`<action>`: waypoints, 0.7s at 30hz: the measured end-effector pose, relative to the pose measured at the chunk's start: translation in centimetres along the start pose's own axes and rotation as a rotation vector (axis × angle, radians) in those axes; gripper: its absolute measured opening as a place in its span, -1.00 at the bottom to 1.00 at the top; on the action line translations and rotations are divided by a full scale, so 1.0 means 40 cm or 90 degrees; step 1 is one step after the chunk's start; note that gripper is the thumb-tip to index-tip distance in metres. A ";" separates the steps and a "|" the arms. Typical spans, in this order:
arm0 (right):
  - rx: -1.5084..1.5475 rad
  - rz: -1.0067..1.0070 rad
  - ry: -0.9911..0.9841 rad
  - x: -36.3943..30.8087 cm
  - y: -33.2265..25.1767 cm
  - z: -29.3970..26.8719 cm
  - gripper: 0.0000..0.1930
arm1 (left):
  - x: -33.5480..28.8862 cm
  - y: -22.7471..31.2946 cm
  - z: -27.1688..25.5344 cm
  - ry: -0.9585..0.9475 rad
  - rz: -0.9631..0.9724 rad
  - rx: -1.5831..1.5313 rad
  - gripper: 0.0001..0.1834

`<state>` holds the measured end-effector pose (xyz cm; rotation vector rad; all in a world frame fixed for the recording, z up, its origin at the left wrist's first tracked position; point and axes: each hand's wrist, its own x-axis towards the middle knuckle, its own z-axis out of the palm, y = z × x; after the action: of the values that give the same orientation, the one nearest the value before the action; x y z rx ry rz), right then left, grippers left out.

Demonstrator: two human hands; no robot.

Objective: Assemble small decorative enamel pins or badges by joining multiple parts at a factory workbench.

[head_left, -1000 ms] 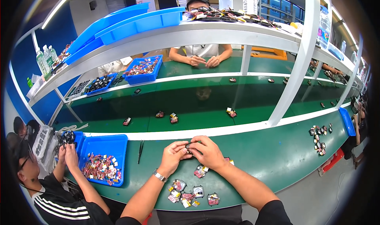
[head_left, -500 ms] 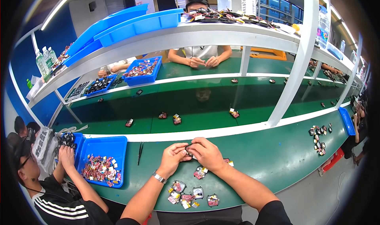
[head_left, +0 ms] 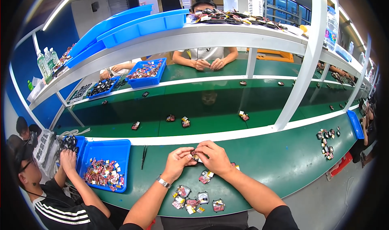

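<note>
Between the fingertips of my left hand (head_left: 179, 162) and my right hand (head_left: 214, 158) is a small black housing with a reddish circuit board (head_left: 195, 154). Both hands are closed on it in a pinch, just above the green table, and the fingers hide part of it. Below my right wrist lies a similar housing with a red board and a white-yellow piece (head_left: 205, 176). Closer to me are several more open housings (head_left: 202, 196), some with red boards and yellow tabs. Black tweezers (head_left: 144, 157) lie to the left of my left hand.
A blue tray (head_left: 126, 165) of small red boards stands at the left, beside a co-worker's hands (head_left: 69, 160). Beyond the white rail (head_left: 170, 140), a green conveyor belt (head_left: 210, 126) carries scattered housings. A white post (head_left: 302, 60) rises at the right. Another housing cluster (head_left: 325, 143) lies far right.
The pieces on the conveyor belt have shifted a little to the right. My hands stay in nearly the same place, and the held housing has turned slightly, showing more of its board.
</note>
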<state>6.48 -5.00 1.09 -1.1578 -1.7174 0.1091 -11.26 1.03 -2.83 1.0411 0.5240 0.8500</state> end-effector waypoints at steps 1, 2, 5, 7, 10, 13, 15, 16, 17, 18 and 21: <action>0.008 0.022 0.000 -0.002 -0.001 0.001 -0.86 | 0.000 -0.001 -0.001 0.000 -0.001 0.007 -0.69; 0.015 0.044 -0.001 -0.003 -0.003 0.002 -0.87 | 0.000 -0.001 -0.001 0.000 -0.001 0.014 -0.69; -0.023 0.055 0.011 -0.013 -0.007 0.010 -0.88 | 0.000 -0.003 -0.001 0.000 0.005 0.029 -0.68; -0.077 0.001 0.021 -0.010 -0.021 0.007 -0.88 | -0.003 -0.001 0.001 0.004 0.005 0.023 -0.68; -0.134 -0.052 0.027 -0.015 -0.030 0.014 -0.88 | -0.005 -0.004 -0.010 0.001 0.007 0.010 -0.68; -0.174 -0.073 0.012 -0.024 -0.030 0.016 -0.86 | -0.002 -0.004 -0.013 -0.015 0.012 -0.005 -0.69; -0.188 -0.097 0.026 -0.028 -0.024 0.029 -0.85 | -0.001 -0.006 -0.018 -0.023 0.016 -0.008 -0.70; -0.189 -0.094 0.028 -0.031 -0.023 0.030 -0.85 | 0.001 -0.010 -0.021 -0.031 0.023 -0.019 -0.70; -0.198 -0.100 0.027 -0.031 -0.023 0.029 -0.82 | 0.004 -0.012 -0.022 -0.037 0.032 -0.030 -0.70; -0.208 -0.106 0.027 -0.031 -0.023 0.028 -0.79 | 0.005 -0.014 -0.021 -0.039 0.031 -0.029 -0.70; -0.192 -0.083 0.021 -0.022 -0.046 0.025 -0.71 | 0.008 -0.020 -0.032 -0.029 0.060 -0.043 -0.69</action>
<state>4.55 -6.20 1.05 -1.2520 -1.8159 -0.2567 -11.73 1.77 -4.11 1.0264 0.4076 0.9196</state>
